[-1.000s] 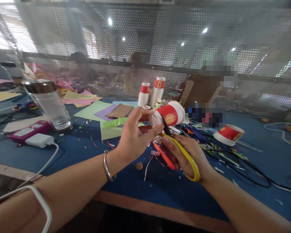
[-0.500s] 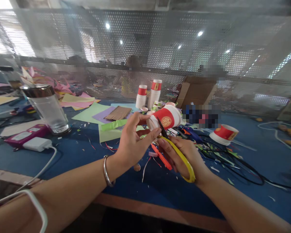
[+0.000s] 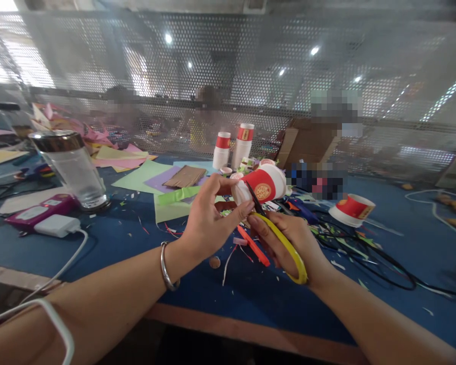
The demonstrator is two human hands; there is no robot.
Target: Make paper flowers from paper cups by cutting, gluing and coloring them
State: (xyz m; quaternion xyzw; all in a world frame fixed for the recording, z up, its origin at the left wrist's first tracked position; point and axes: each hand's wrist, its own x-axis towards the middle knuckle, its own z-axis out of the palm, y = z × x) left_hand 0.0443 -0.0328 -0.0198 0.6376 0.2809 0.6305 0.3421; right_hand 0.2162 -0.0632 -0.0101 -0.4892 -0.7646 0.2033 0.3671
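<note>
My left hand (image 3: 215,215) is closed on a red and white paper cup (image 3: 263,185), gripping its left end between thumb and fingers. The cup is tipped on its side above the table. In my right hand (image 3: 285,238) is a pair of scissors (image 3: 289,246) with yellow handles and dark blades. The blades lie against the cup's lower left side, near my left thumb; whether they are inside a cut I cannot tell. Below the hands an orange tool (image 3: 253,246) rests on the blue table (image 3: 213,309).
Stacked paper cups (image 3: 222,150) stand at the back. A cut cup (image 3: 352,209) sits right, near black cables (image 3: 383,268). Coloured paper (image 3: 137,176), corrugated cardboard (image 3: 185,177), a glass bottle (image 3: 74,175) and a purple power strip (image 3: 41,210) lie left. Perforated metal (image 3: 228,61) bounds the back.
The paper cup has shifted and turned slightly to the right. Both hands keep their grips and have barely moved.
</note>
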